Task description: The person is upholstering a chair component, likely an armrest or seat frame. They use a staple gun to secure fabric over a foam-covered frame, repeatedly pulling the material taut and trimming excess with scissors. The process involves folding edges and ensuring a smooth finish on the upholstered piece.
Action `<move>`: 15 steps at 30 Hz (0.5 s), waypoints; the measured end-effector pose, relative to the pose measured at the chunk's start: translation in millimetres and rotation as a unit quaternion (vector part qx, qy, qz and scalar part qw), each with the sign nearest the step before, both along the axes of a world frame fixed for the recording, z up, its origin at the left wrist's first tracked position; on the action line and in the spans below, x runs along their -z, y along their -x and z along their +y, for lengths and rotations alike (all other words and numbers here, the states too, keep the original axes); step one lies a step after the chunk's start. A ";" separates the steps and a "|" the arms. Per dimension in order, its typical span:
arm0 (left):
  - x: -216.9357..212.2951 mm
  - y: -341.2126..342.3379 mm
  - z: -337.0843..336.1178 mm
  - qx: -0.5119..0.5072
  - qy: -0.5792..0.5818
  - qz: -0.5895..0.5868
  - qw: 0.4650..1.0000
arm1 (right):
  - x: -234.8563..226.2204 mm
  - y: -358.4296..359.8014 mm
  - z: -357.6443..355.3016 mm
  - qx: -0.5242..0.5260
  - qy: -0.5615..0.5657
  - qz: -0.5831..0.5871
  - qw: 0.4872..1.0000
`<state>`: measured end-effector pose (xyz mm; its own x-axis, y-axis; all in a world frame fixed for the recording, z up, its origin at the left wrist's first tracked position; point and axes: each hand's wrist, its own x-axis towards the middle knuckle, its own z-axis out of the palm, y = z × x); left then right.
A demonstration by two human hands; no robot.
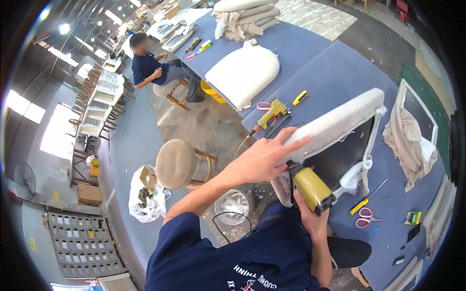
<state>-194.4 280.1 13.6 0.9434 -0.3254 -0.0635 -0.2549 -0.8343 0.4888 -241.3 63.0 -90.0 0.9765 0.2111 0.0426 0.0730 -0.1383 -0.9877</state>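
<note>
A grey-beige upholstered chair cushion (335, 119) leans on the blue table, its dark underside (340, 153) facing me and white fabric edges around it. My left hand (259, 159) rests over the cushion's near left corner. Its fingers are stretched apart, the index finger along the fabric and the thumb by the tool's nose. In my right hand (312, 216) is an olive-yellow staple gun (312, 188), my fingers wrapped around its handle. The gun's nose meets the cushion's near edge just beside my left thumb; the exact contact point is hidden.
The blue table (310, 72) bears a second yellow staple gun (273, 112), a yellow-handled screwdriver (358, 206), red-handled scissors (364, 218) and a white cushion (245, 75). A partly covered frame (412, 128) lies right. A round stool (176, 164) and bucket (233, 206) stand left; another person (150, 68) sits beyond.
</note>
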 end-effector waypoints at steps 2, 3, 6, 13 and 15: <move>-7.9 -0.6 -5.9 0.010 0.003 0.036 0.999 | -0.4 5.1 -5.3 0.003 0.010 -0.016 1.000; -12.5 -2.8 -9.1 0.019 0.003 0.054 0.998 | -0.4 5.4 -10.0 0.006 0.019 0.000 1.000; -17.0 -6.3 -13.8 0.058 0.107 0.022 0.992 | -12.0 6.5 -27.8 0.024 -0.030 0.102 0.994; 44.3 -55.8 -67.6 0.041 0.420 -0.264 0.867 | -27.0 -15.9 -77.6 0.071 -0.229 0.171 0.956; 49.2 -75.5 -87.1 0.012 0.481 -0.300 0.824 | -32.4 -25.0 -84.4 0.055 -0.187 0.102 0.976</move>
